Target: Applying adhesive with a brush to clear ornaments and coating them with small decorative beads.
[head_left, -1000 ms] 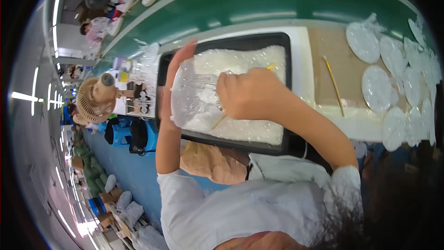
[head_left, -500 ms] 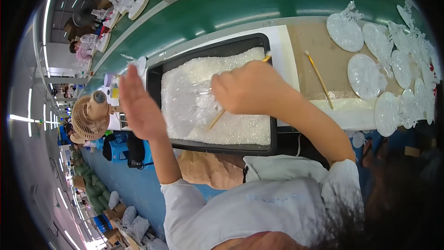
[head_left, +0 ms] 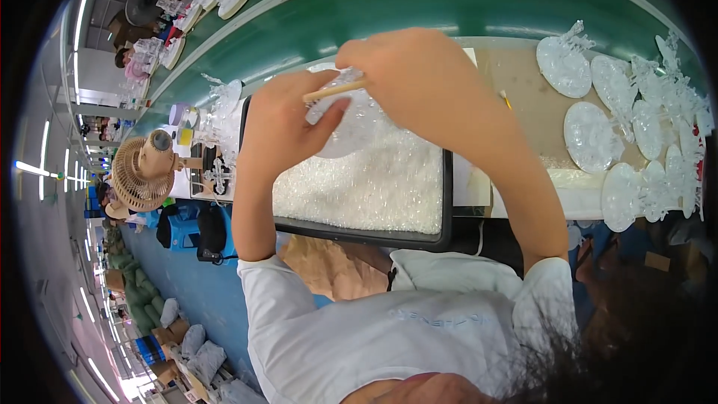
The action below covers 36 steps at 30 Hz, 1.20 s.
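A clear round-based ornament (head_left: 351, 131) is held up over the black tray (head_left: 446, 194) of white glittery granules (head_left: 366, 191). My left hand (head_left: 284, 120) closes on its left side, thumb against the base. My right hand (head_left: 419, 78) grips its upper part, and those fingers are mostly hidden behind the back of the hand. From the right hand, the wooden handle (head_left: 335, 90) of a thin brush points left, across the ornament towards my left hand.
Several clear ornaments on round bases (head_left: 591, 135) stand to the right on a brown board. Another brush (head_left: 505, 99) lies there, partly behind my right forearm. Left of the tray are a beige fan (head_left: 142, 172) and small jars (head_left: 179, 114). A green surface (head_left: 419, 0) runs behind.
My left hand, open and flat before, has moved right and closed on the ornament. My right hand has lifted away from me with the ornament and brush, and the brush handle has turned nearly level.
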Each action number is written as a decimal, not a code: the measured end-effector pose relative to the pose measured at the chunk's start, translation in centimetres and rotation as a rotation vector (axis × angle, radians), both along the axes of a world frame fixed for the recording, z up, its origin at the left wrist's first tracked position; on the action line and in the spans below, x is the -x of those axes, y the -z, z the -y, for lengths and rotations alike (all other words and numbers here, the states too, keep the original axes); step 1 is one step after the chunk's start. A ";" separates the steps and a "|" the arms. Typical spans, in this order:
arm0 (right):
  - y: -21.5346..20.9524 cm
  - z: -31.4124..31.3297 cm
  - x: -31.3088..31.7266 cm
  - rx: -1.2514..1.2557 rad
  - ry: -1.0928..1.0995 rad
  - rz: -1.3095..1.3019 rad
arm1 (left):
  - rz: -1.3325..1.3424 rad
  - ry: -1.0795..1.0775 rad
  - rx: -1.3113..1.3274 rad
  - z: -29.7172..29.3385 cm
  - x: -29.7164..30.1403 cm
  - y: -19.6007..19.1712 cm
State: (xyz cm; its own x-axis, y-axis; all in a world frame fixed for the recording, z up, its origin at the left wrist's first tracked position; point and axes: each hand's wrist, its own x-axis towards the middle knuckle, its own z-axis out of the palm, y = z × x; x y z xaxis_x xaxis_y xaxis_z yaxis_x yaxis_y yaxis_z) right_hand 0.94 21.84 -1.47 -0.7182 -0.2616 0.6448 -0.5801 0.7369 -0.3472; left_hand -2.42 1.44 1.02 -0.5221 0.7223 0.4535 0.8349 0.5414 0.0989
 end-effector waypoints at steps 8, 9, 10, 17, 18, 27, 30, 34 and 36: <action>1.7 -0.3 -3.4 0.599 -0.018 0.062 | 0.207 -0.241 -0.269 1.1 -0.4 1.0; 2.1 -0.2 -3.8 0.768 0.059 0.135 | 0.226 -0.273 -0.295 1.3 -0.3 1.2; 2.7 -0.3 -4.2 0.761 0.051 0.152 | 0.237 -0.288 -0.301 1.4 -0.3 1.3; 6.3 0.5 -3.1 1.271 -0.234 -0.134 | 0.200 -0.247 -0.226 2.0 -0.1 1.1; 6.9 0.6 -3.0 1.200 -0.243 -0.200 | 0.213 -0.263 -0.235 2.0 0.0 1.2; 7.4 2.5 -4.0 1.130 -0.175 -0.079 | -0.016 -0.115 -0.195 2.2 0.2 2.8; 7.2 2.0 -4.3 1.040 -0.151 0.077 | -0.008 -0.100 -0.145 1.8 -0.3 2.4; 7.5 1.4 -4.1 0.889 -0.213 0.125 | -0.092 -0.016 -0.137 1.8 -0.2 2.9; 7.5 1.8 -4.1 0.833 -0.275 0.146 | -0.059 -0.025 -0.116 1.4 -0.6 2.4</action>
State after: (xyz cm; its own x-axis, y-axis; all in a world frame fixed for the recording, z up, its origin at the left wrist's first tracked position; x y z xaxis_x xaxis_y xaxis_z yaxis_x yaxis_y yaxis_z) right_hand 5.01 20.01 -9.01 -0.7891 0.0758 0.6096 -0.6073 0.0532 -0.7927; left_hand -1.83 0.00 -1.36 -0.5094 0.6500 0.5639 0.8274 0.5500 0.1136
